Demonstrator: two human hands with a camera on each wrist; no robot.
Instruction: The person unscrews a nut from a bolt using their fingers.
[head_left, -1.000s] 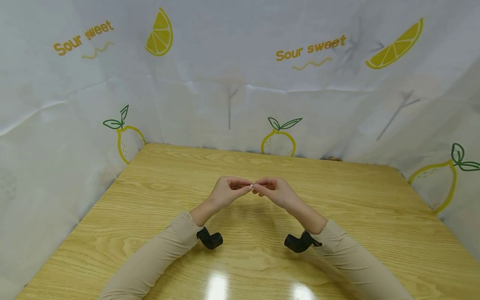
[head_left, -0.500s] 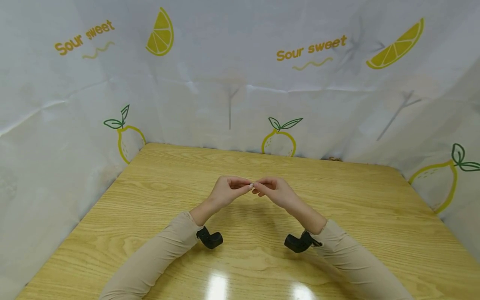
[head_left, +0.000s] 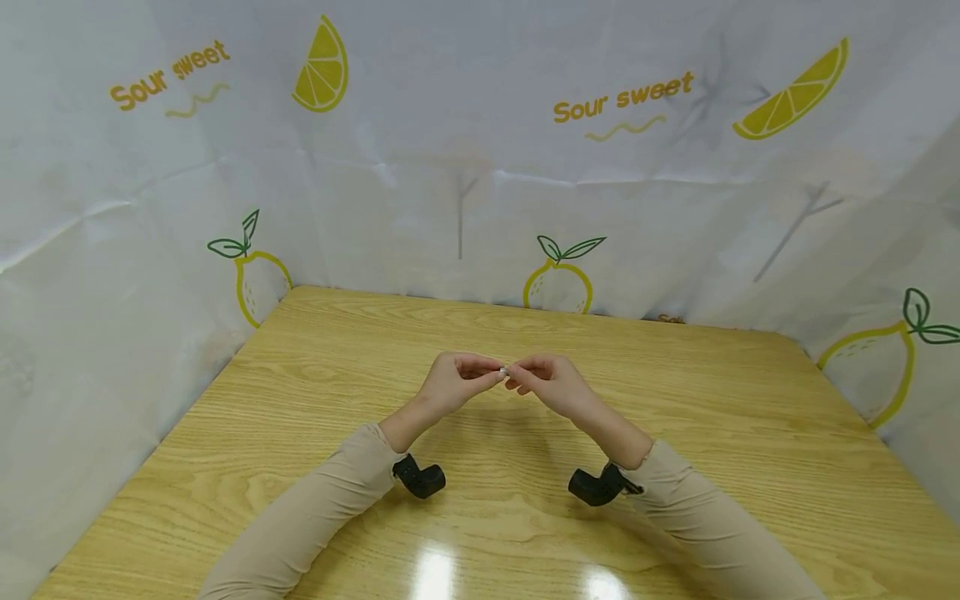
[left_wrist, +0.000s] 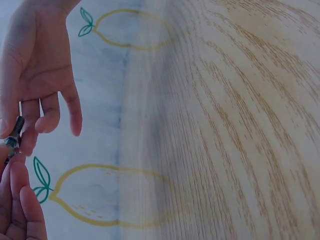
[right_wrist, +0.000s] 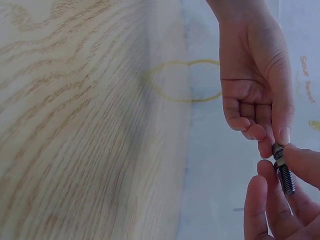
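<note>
Both hands meet above the table in the head view, fingertip to fingertip, around a small metal bolt [head_left: 504,371]. My left hand [head_left: 452,385] pinches one end of the bolt between thumb and fingers. From the other side, the thumb and fingers of my right hand [head_left: 557,385] pinch it around the nut. In the right wrist view the threaded shank of the bolt [right_wrist: 287,180] points toward my right palm, and a nut [right_wrist: 280,161] sits partway along it. The left wrist view shows the dark thread of the bolt [left_wrist: 19,124]; fingers partly cover the rest.
A wooden table [head_left: 360,333] spreads beneath the hands. Behind and to the left hangs a white curtain [head_left: 420,108] printed with lemons, reaching the table's back edge. Black wrist cameras [head_left: 420,479] jut inward from both cuffs.
Both arms stay in place. Only slight fingertip movement shows at the bolt, where a little more bright metal appears between the hands.
</note>
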